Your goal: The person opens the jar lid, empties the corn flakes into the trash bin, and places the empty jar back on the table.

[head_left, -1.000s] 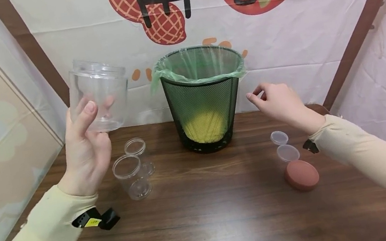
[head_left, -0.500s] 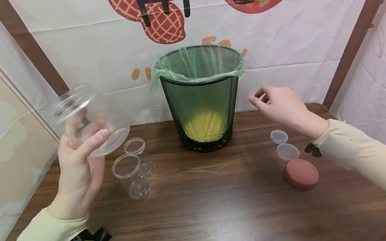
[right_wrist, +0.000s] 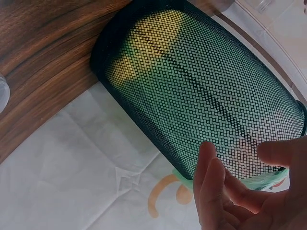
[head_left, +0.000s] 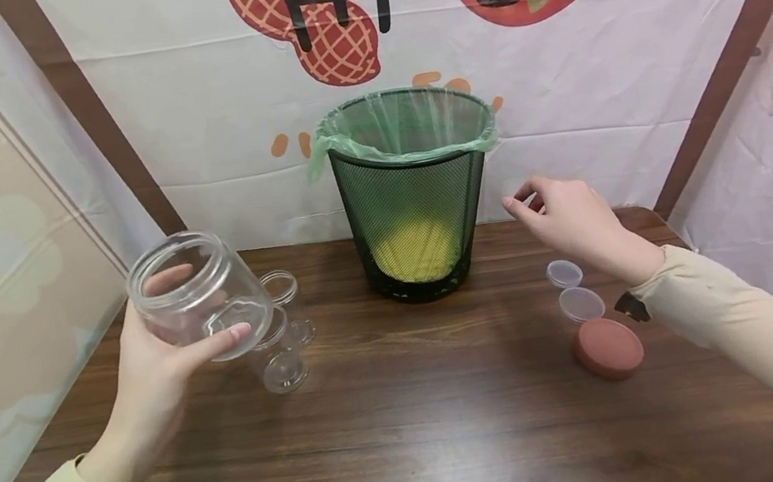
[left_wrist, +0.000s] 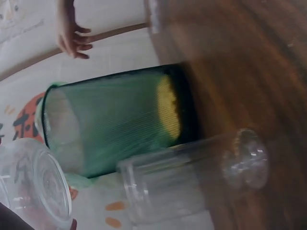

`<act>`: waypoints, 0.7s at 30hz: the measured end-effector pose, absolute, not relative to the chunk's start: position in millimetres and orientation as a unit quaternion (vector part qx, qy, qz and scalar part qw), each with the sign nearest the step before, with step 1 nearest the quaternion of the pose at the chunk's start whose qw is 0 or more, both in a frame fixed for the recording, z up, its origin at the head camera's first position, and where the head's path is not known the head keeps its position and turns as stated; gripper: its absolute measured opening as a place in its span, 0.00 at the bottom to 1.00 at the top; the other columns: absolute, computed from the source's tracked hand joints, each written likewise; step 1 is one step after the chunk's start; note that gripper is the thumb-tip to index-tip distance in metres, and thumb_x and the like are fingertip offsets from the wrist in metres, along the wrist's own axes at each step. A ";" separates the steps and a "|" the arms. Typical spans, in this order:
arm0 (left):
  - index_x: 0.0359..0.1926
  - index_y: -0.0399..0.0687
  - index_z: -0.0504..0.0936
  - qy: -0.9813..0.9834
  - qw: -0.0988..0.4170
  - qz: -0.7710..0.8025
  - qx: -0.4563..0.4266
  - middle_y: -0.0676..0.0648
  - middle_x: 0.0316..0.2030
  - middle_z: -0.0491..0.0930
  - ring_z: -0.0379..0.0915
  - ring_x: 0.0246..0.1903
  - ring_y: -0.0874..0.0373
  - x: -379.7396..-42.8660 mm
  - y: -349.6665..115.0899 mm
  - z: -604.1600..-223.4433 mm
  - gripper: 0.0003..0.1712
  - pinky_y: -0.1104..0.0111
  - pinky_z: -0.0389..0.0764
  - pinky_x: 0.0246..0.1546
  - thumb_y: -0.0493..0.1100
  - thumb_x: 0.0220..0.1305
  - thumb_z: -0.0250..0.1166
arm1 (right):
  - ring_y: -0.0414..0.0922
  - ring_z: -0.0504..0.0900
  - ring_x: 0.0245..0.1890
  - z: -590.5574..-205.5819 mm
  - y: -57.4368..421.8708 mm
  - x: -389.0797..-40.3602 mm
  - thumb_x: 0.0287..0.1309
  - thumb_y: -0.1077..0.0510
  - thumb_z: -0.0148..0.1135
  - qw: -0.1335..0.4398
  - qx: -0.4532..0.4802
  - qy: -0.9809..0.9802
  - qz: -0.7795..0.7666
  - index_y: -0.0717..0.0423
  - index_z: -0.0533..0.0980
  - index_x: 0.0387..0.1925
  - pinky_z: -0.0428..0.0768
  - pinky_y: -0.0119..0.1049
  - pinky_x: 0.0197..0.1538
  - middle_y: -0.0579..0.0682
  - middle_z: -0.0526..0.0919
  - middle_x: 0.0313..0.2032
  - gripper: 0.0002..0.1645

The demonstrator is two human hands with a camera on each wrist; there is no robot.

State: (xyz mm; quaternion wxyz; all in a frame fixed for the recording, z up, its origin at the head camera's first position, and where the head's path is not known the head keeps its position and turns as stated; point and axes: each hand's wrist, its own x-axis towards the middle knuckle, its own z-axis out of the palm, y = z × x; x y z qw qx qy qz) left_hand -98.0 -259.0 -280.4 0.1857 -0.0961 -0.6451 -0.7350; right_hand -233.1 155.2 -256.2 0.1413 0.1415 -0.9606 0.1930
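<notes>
My left hand (head_left: pixel 146 380) grips a wide clear plastic jar (head_left: pixel 242 285) in the head view. The jar is raised off the table and tilted, its uncovered mouth toward the upper left. Just behind it stand two narrower clear jars, the taller one (head_left: pixel 284 368) and a smaller one (head_left: pixel 282 287), partly hidden by the wide jar. My right hand (head_left: pixel 572 216) hovers at the right with loosely curled fingers and nothing in them. Below that hand lie a red-brown round lid (head_left: pixel 610 349) and two translucent lids, one nearer (head_left: pixel 582 303) and one farther (head_left: pixel 565 273).
At the table's back stands a black mesh wastebasket (head_left: pixel 420 210) lined with a green bag, with something yellow (head_left: pixel 418 251) low inside. A printed white cloth (head_left: pixel 225 132) hangs behind it. The wooden table (head_left: pixel 415 422) spreads out in front.
My left hand has lowered the wide jar, tipping its mouth to the left and toward me; it now covers part of the narrower jars. My right hand has barely moved.
</notes>
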 end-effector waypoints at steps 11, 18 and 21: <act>0.61 0.49 0.65 -0.729 0.176 -0.660 -0.036 0.55 0.51 0.75 0.73 0.46 0.67 -81.7 -268.4 -305.3 0.46 0.82 0.73 0.41 0.23 0.40 0.72 | 0.52 0.82 0.38 -263.9 156.8 -231.7 0.64 0.37 0.48 0.123 0.141 -0.963 0.195 0.54 0.78 0.42 0.75 0.50 0.40 0.53 0.85 0.35 0.26; 0.60 0.47 0.64 -0.709 0.174 -0.682 -0.047 0.55 0.51 0.79 0.77 0.47 0.67 -70.6 -270.4 -319.6 0.47 0.80 0.77 0.40 0.18 0.38 0.70 | 0.51 0.82 0.39 -274.1 156.9 -229.2 0.64 0.38 0.49 0.097 0.142 -0.963 0.208 0.53 0.77 0.45 0.76 0.50 0.41 0.52 0.85 0.37 0.26; 0.61 0.47 0.63 -0.709 0.171 -0.682 -0.043 0.55 0.52 0.79 0.77 0.47 0.67 -65.0 -272.9 -322.5 0.48 0.79 0.77 0.41 0.18 0.38 0.70 | 0.50 0.82 0.40 -277.8 156.1 -227.3 0.64 0.37 0.48 0.090 0.141 -0.964 0.208 0.52 0.77 0.45 0.76 0.50 0.41 0.51 0.85 0.38 0.26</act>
